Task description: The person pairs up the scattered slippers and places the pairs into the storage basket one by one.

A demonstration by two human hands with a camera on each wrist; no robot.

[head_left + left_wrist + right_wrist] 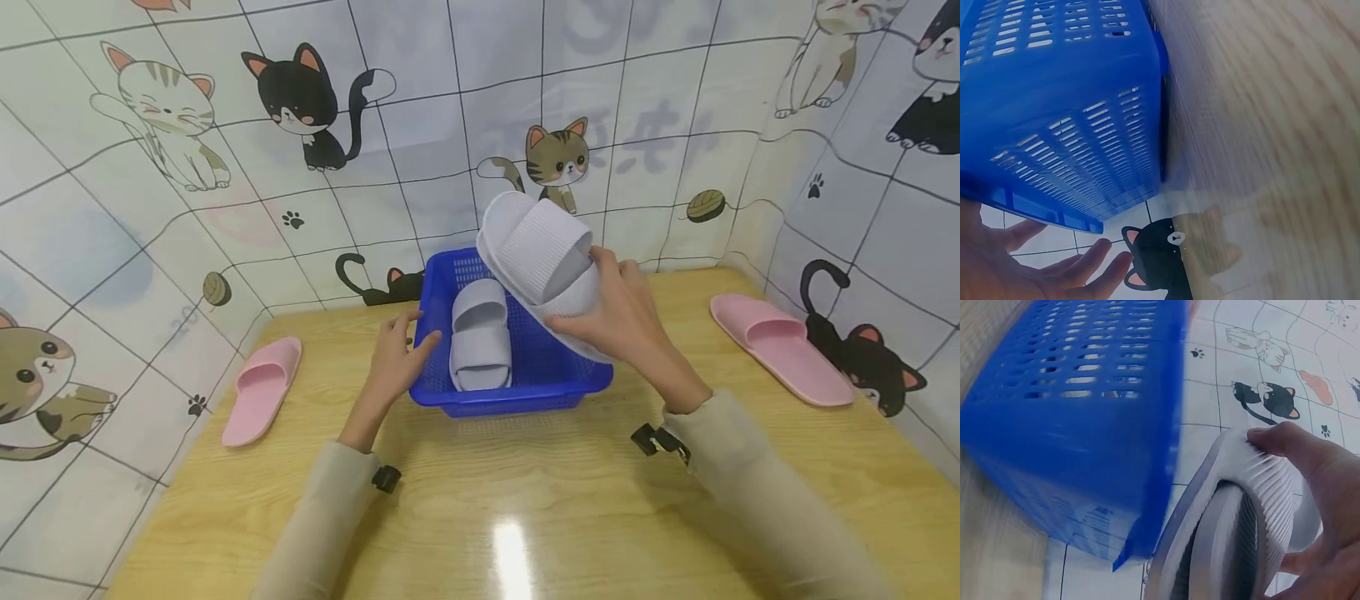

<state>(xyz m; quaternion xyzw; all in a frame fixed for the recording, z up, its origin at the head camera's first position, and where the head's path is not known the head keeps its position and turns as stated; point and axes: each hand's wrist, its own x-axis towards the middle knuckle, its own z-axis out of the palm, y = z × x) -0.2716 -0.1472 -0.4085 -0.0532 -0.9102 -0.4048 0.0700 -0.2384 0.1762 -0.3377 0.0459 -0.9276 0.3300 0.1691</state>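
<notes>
A blue plastic basket (517, 398) with slotted walls stands on the table against the back wall. Inside, on its left side, lie light grey slippers (482, 346) tucked together. My right hand (626, 317) grips a light grey slipper (536, 250) by its heel end, tilted over the basket's right side. A second sole edge shows beneath it; whether that is another slipper I cannot tell. In the right wrist view, the ribbed strap (1272, 494) of the held slipper faces my hand. My left hand (397, 354) is at the basket's left rim, fingers spread and loosely bent, gripping nothing.
One pink slipper (262, 390) lies on the table (442, 500) at the left, and another pink slipper (780, 348) at the right. Walls covered with a cat-print tile pattern (420, 150) enclose the table at the back and sides.
</notes>
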